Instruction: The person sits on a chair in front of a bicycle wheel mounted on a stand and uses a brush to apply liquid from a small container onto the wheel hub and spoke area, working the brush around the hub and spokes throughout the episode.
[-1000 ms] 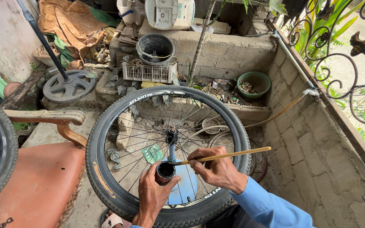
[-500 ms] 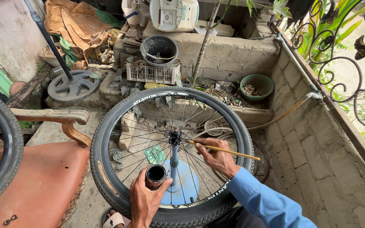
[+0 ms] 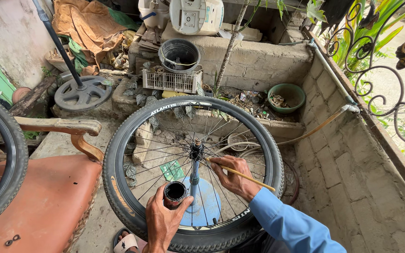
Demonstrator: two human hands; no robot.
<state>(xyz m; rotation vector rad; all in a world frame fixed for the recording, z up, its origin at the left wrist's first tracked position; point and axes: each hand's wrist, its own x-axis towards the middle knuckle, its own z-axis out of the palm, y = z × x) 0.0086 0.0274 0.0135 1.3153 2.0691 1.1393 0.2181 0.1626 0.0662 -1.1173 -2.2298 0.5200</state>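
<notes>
The right hand (image 3: 233, 177) has carried the thin wooden stick (image 3: 242, 174) from level across the spokes down to the hub (image 3: 196, 151), its tip apparently touching there. The left hand (image 3: 161, 220) has lowered the small dark tin (image 3: 175, 194) slightly.

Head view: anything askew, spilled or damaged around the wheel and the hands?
Nothing spilled or visibly damaged. The wheel stands on a blue stand. The left hand holds a small dark tin upright; the right hand points a thin stick at the hub. The debris behind is just clutter.
</notes>
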